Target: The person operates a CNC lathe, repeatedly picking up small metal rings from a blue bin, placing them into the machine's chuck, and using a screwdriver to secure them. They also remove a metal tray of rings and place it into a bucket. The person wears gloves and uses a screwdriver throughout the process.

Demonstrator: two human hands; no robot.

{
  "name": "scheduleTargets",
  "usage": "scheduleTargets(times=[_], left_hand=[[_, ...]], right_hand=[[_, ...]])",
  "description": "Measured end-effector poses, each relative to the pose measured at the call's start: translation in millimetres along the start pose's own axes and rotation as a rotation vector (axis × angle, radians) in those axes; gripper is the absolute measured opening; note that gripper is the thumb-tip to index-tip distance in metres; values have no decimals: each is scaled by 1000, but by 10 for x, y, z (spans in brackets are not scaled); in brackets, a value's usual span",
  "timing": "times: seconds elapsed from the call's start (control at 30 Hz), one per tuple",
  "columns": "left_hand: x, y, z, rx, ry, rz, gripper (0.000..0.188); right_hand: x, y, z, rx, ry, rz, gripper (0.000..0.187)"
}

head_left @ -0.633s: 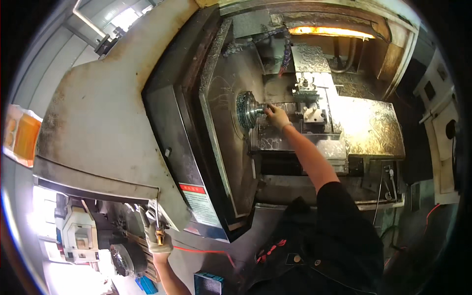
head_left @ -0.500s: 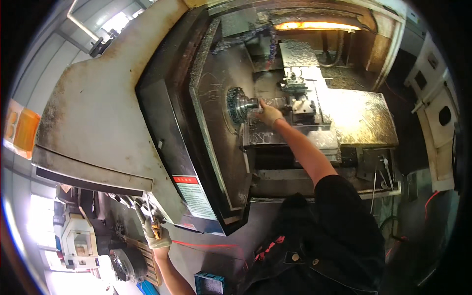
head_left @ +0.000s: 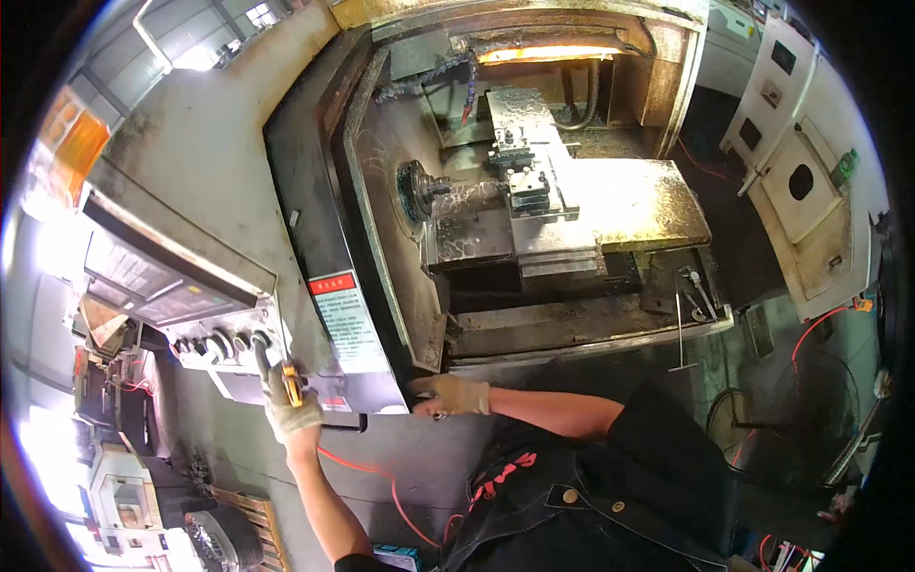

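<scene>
My left hand [head_left: 290, 405], in a pale work glove, is at the lathe's control panel [head_left: 214, 357]. Its index finger stretches up against the panel beside a round black knob [head_left: 259, 339]. A small orange-yellow object [head_left: 293, 383] is held in that hand; its kind does not show. My right hand [head_left: 450, 395], also gloved, is at the lower corner of the dark door frame with its fingers curled. Whatever those fingers hold, if anything, is hard to see. Inside the lathe, a short metal part [head_left: 437, 186] sticks out of the chuck [head_left: 416, 191], apart from both hands.
A tool post [head_left: 528, 187] stands on the carriage, right of the chuck. A bright metal cover [head_left: 648, 200] lies farther right. Metal hand tools [head_left: 701, 291] lean at the bed's right end. A red hose [head_left: 396, 491] runs along the floor. Another white machine [head_left: 801, 181] stands at right.
My right hand has left the chuck and come down toward me, to the door frame's lower corner. My left hand stays at the panel. The view has shifted, showing more of the panel.
</scene>
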State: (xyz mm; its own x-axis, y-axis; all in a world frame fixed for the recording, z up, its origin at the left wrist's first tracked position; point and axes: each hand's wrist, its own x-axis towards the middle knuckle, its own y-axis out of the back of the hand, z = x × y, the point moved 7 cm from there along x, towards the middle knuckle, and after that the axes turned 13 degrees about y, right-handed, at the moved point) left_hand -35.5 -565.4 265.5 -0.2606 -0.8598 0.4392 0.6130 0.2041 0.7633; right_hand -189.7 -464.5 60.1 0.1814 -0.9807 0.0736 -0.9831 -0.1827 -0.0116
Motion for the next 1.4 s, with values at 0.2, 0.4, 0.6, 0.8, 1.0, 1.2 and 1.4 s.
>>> scheduleTargets(times=[0.2,0.4,0.6,0.8,1.0,1.2,1.4], left_hand=[[4,86,-103,-105,132,-47,56],[-1318,-830,-1472,-1661,940,-171,19],[-2134,-457,303,-568,490,-574,19],[-2554,-368,2428,-36,-14,-1346,24],[-3024,-557,4150,494,-1063,-940,45],[-3055,-709,4437,380,-1048,-905,46],[-3206,-968,4182,291,-886,-1093,47]], right_hand=[[86,-265,347,130,-54,275,61],[38,-163,524,161,-43,248,75],[-417,126,203,87,32,161,50],[-1232,331,-20,-209,-172,81,58],[-2226,766,230,72,-201,66,52],[-2904,1024,570,179,-351,83,46],[-3423,1377,707,291,-397,220,40]])
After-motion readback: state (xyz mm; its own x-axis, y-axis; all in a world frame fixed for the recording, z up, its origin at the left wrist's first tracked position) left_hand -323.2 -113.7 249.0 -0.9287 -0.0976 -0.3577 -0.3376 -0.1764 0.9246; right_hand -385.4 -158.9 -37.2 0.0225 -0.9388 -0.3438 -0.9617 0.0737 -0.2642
